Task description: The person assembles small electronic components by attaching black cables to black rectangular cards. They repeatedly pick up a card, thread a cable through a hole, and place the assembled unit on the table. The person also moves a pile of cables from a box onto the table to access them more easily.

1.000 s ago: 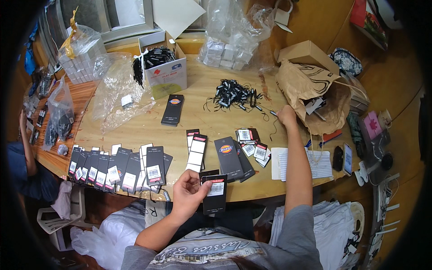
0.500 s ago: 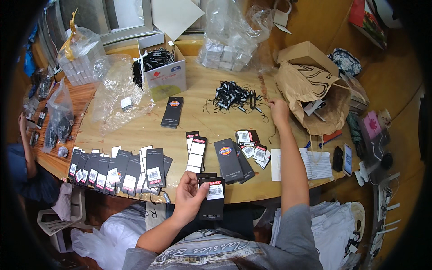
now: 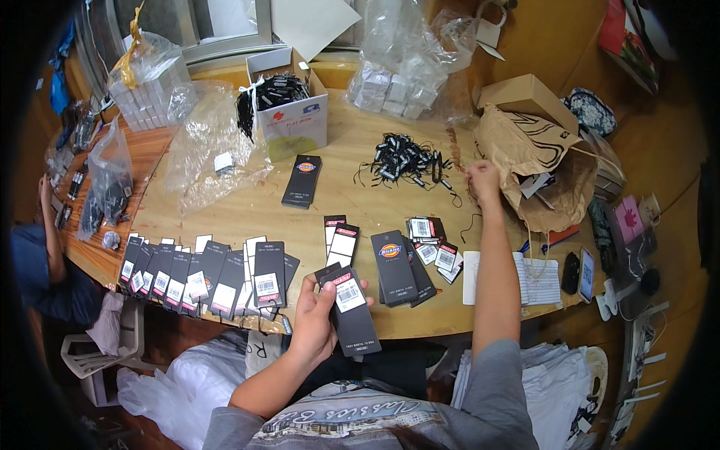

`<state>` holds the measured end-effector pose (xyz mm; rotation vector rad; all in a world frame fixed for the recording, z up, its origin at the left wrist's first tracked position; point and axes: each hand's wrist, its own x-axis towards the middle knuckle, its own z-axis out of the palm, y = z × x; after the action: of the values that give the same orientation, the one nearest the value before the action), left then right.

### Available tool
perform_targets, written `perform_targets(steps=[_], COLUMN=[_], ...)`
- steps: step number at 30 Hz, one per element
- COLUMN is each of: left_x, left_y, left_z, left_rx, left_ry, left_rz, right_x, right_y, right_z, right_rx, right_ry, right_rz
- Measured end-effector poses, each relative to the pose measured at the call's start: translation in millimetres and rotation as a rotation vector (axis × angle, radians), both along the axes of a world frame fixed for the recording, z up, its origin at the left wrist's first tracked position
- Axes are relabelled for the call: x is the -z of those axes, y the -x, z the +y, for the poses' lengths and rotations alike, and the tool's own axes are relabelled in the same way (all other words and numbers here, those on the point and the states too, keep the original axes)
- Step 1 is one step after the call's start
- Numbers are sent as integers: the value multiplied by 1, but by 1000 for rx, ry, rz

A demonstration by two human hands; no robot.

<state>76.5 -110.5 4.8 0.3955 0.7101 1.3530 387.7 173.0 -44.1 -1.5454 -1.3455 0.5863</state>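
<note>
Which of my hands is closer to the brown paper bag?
Right. Your right hand is at the left edge of the bag; your left hand is farther left and nearer your body, holding a black tag.

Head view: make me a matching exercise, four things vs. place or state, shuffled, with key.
1. Hang tag nearest the person's shirt
2. Tangled pile of black tag strings
3. Brown paper bag
4. White carton

A. Just right of the right hand
B. Stands open, packed with black strings
C. Held in the left hand
D. Loose on the wooden table, left of the right hand

Pairs: 1-C, 2-D, 3-A, 4-B
</note>
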Motion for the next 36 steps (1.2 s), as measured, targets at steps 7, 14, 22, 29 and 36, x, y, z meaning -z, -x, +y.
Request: perform_targets(steps=[7, 14, 22, 29, 36], left_x=[17, -2, -3, -9, 0], left_y=[14, 14, 5, 3, 6], left_z=[11, 13, 5, -4, -8], left_rx=[70, 1, -320, -426, -426], left_ry=[83, -25, -260, -402, -630], left_rz=[-232, -83, 425, 663, 911], right_x=[-111, -169, -105, -64, -65], right_y=[20, 56, 155, 196, 194], right_z=[-70, -164, -247, -258, -258], right_rx=[-394, -519, -666, -621, -653], right_ry=[-227, -352, -200, -109, -38], right_rz=[836, 709, 491, 595, 689])
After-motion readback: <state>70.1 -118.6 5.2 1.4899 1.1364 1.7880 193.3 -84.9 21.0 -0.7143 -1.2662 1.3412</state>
